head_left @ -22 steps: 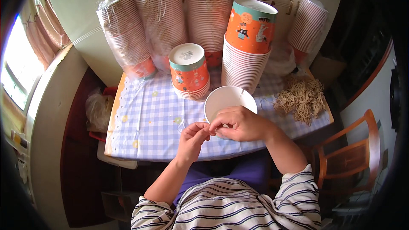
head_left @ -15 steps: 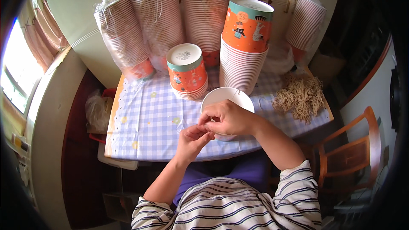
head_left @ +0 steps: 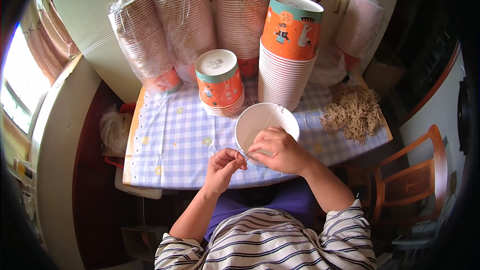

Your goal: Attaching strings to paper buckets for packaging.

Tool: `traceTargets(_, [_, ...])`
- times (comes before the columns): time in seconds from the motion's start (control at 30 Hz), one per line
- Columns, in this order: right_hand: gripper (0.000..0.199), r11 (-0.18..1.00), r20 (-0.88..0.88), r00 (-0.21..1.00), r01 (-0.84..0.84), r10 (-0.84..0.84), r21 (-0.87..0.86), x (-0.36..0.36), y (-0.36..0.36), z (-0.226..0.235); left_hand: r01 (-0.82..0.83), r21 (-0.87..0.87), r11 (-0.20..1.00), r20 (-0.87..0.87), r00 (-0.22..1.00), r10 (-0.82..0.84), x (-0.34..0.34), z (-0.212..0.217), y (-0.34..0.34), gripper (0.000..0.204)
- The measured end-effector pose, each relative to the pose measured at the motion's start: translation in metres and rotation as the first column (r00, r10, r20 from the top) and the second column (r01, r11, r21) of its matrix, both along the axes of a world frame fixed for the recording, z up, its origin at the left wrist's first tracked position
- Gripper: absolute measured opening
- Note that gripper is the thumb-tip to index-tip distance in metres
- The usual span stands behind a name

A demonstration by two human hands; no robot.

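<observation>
Right hand (head_left: 278, 151) gripping the rim of a white paper bucket (head_left: 264, 121) at the table's (head_left: 170, 140) near edge, left hand (head_left: 222, 166) beside it pinching a thin string (head_left: 267, 122) that crosses the bucket's mouth

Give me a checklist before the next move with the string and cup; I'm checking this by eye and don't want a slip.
1. Left hand pinches the string: ok.
2. Right hand on the cup rim: ok.
3. String runs across the cup's mouth to the far rim: ok.
4. String end fastened at the far rim: cannot tell.
5. Cup upright on the table: ok.
6. Spare strings to the right of the cup: ok.
</observation>
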State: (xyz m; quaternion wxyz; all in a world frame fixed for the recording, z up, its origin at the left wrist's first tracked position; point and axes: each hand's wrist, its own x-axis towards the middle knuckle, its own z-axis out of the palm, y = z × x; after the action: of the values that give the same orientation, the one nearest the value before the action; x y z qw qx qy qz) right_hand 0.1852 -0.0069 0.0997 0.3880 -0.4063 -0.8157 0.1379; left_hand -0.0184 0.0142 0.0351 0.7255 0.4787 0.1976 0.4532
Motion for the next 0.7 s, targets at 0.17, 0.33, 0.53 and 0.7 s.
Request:
traceTargets(0.17, [0.015, 0.995, 0.076, 0.996, -0.054, 0.047, 0.089, -0.006, 0.008, -0.010, 0.011, 0.008, 1.000, 0.014, 1.000, -0.011, 0.001, -0.001, -0.001, 0.005])
traceTargets(0.33, [0.013, 0.982, 0.129, 0.988, 0.057, -0.081, 0.182, -0.016, -0.007, -0.004, -0.106, 0.030, 0.994, -0.028, 0.994, 0.107, 0.002, 0.000, -0.006, 0.009])
traceTargets(0.53, [0.019, 0.936, 0.112, 0.941, 0.297, -0.321, 0.190, -0.043, -0.053, -0.028, -0.378, 0.370, 0.849, -0.244, 0.842, 0.481, 0.007, -0.007, -0.030, 0.009])
traceTargets(0.7, [0.016, 0.868, 0.037, 0.889, 0.434, -0.456, 0.242, -0.050, -0.058, -0.052, -0.391, 0.179, 0.903, -0.184, 0.888, 0.421, 0.011, -0.019, -0.042, 0.011])
